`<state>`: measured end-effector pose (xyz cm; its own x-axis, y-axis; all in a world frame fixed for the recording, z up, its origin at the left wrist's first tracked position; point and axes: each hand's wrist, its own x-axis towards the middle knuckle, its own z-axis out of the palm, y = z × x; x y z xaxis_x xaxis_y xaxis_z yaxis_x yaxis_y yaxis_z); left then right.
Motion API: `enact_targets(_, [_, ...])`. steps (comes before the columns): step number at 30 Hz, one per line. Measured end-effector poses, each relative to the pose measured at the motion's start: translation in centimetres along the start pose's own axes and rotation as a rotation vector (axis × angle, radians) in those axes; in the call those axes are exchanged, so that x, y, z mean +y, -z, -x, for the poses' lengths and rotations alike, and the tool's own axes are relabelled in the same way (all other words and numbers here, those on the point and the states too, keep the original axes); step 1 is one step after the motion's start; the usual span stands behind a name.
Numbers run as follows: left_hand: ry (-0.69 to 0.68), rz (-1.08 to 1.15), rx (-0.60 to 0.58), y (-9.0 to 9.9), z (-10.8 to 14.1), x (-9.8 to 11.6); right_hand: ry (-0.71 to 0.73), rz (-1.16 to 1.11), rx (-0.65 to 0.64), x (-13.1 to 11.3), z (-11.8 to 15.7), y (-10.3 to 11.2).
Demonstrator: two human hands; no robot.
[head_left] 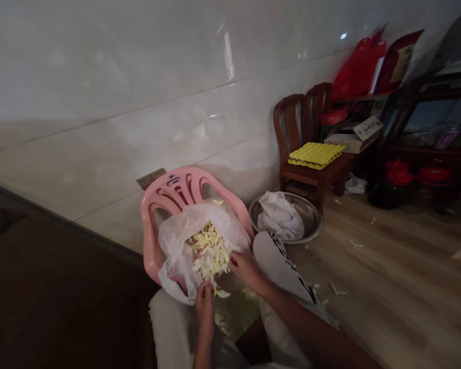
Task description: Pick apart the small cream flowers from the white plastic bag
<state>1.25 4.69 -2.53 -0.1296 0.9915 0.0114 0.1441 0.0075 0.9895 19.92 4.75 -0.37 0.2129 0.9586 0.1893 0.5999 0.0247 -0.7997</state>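
A pink plastic chair carries an opened white plastic bag with pale yellow-white vegetable pieces inside. My left hand is at the bag's near edge, its fingers pinched together beside a pale leafy piece; what lies between the fingertips is too small to make out. To the right of the pieces, my right hand has its fingers closed, and anything they hold is hidden.
Right of the chair, a metal basin holds a white bag. Behind it, a wooden chair bears yellow egg trays. Scraps lie on the floor. A tiled wall with a socket stands behind.
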Motion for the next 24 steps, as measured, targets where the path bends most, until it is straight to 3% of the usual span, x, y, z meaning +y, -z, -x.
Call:
enact_targets(4, [0.003, -0.010, -0.112, -0.1, 0.6, 0.5, 0.182, -0.002, -0.096, -0.3, 0.8, -0.8])
enact_targets(10, [-0.053, -0.010, -0.120, -0.4, 0.6, 0.8, 0.338, 0.006, -0.246, -1.5, 1.8, -0.8])
enact_targets(14, [-0.028, -0.025, -0.157, -0.5, 0.4, 0.9, 0.356, -0.067, -0.321, -2.1, 2.1, -0.5])
enact_targets(17, [-0.025, -0.013, -0.103, -0.5, 0.5, 0.9, 0.345, -0.143, -0.355, -2.3, 2.1, -0.2])
enact_targets(20, [-0.031, 0.004, -0.065, -0.5, 0.7, 0.9, 0.289, -0.230, -0.362, -2.3, 2.1, -0.2])
enact_targets(24, [-0.005, 0.029, -0.128, -0.4, 0.8, 0.8, 0.183, -0.334, -0.392, -2.2, 2.0, -0.4])
